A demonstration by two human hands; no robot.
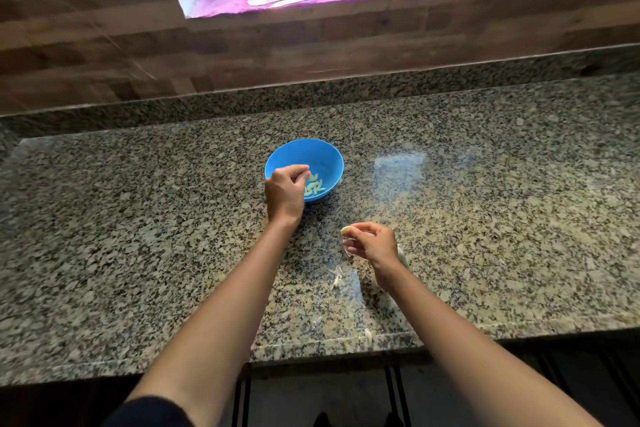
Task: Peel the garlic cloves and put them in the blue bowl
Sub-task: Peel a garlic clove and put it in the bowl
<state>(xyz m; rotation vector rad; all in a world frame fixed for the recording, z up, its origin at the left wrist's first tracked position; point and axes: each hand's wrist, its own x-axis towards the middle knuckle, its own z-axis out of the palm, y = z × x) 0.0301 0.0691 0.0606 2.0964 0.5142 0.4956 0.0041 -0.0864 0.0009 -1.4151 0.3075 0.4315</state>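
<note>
One blue bowl stands on the speckled granite worktop, towards its back. At the bottom of the bowl, on the near side, lies a small heap of peeled garlic cloves. There are about half a dozen, but they overlap too much for a sure count. They are pale curved crescents lying side by side, their long axes running roughly left to right.

The left hand hangs over the near left rim of the bowl. Its fingers are curled, with the tips gathered against the thumb just above the heap. Whether they pinch anything cannot be told.

The right hand is nearer the person and to the right of the bowl, well apart from it. Its thumb and forefinger pinch one garlic clove, raised above the worktop. Only the clove's rounded pale end shows, sticking out of the fingertips and pointing to the person's left, its long axis roughly level. A scrap of papery skin shows just under the lower fingers.

At least three more bits of garlic skin lie on the worktop: one cluster just left of the right wrist, and two near the front edge.
</note>
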